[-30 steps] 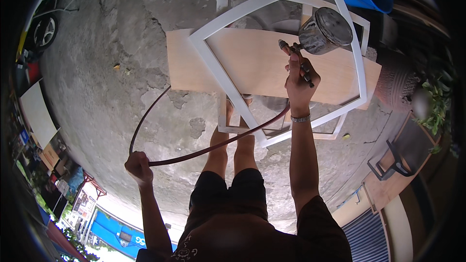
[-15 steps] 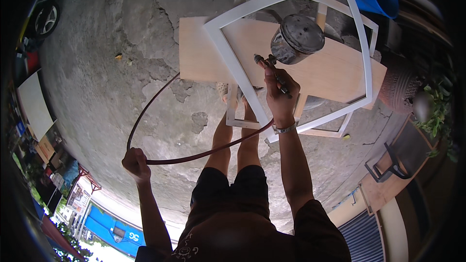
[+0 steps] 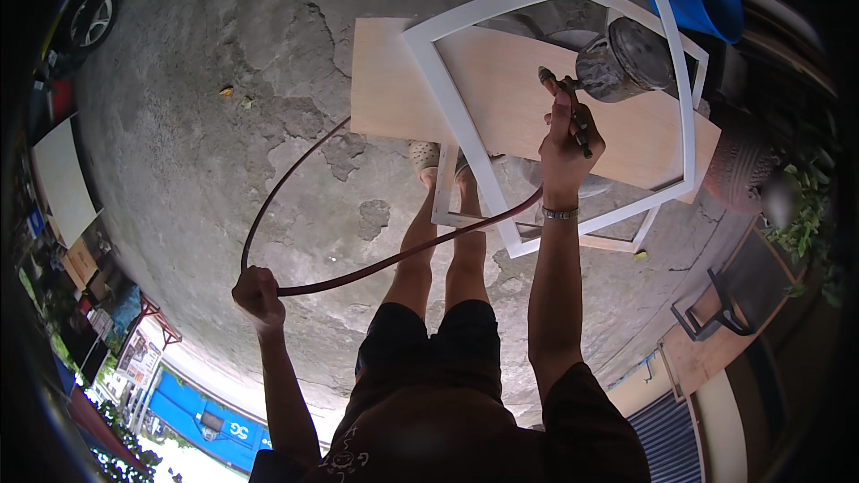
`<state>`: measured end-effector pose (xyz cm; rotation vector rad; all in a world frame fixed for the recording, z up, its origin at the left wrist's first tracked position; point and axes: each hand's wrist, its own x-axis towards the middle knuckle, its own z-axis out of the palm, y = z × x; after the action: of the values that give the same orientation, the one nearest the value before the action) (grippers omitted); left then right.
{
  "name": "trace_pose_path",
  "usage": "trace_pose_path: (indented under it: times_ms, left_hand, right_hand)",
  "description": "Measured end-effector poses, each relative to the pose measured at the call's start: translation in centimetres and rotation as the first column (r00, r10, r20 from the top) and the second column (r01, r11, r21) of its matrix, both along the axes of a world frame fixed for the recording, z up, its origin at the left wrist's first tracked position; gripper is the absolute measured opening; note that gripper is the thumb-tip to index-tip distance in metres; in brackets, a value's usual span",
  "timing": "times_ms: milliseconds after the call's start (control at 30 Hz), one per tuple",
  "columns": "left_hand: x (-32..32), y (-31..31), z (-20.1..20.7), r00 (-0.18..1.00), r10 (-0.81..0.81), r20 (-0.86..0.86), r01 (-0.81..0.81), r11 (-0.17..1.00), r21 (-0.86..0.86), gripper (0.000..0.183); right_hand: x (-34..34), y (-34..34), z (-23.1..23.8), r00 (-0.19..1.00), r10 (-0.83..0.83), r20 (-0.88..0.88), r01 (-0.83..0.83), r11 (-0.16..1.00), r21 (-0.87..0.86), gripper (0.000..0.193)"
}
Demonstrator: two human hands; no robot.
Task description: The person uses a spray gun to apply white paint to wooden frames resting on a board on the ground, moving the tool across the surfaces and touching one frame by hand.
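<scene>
My right hand (image 3: 573, 148) is closed round the handle of a spray gun (image 3: 564, 89), held over a white-painted frame (image 3: 458, 139). A dark, paint-stained cup (image 3: 625, 61) is attached to the gun at its right. From the gun a dark red air hose (image 3: 403, 256) loops down to my left hand (image 3: 259, 295), which is closed round it well off to the left. The white frame lies tilted on a pale plywood board (image 3: 385, 76). Below them another, partly hidden frame (image 3: 445, 183) shows at its edges. Whether the trigger is pressed cannot be seen.
A blue bucket (image 3: 702, 0) stands at the far right, with a ribbed dark pot (image 3: 741, 159) and green plants (image 3: 810, 228) nearer. A dark chair (image 3: 713, 309) is at the right. Cracked concrete floor (image 3: 206, 161) stretches left toward a wheel (image 3: 92, 20) and a white panel (image 3: 64, 183).
My right hand has moved the spray gun to the right and slightly away over the frame. The cup has swung toward the frame's right side. My left hand still grips the hose.
</scene>
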<state>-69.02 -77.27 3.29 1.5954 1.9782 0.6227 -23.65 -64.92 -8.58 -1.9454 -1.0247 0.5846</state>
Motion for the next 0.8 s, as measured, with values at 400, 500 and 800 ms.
trace_pose_path:
  times_ms: [400, 500, 800]
  left_hand:
    - [-1.1, 0.3, 0.5, 0.998, 0.003, -0.058, -0.004, 1.000, -0.010, 0.052]
    - [-1.8, 0.2, 0.4, 0.997, -0.012, -0.082, 0.011, 1.000, -0.004, 0.054]
    - [0.6, 0.5, 0.4, 1.000, -0.023, -0.017, 0.023, 0.999, -0.033, 0.050]
  right_hand:
    - [-3.7, -2.9, -0.1, 0.992, 0.078, -0.100, -0.084, 0.995, -0.057, 0.029]
    - [-6.0, -4.4, 0.3, 0.964, 0.201, -0.175, -0.208, 0.978, -0.024, 0.021]
    - [-1.5, -1.6, 0.5, 0.982, 0.104, -0.159, -0.111, 0.993, -0.039, 0.026]
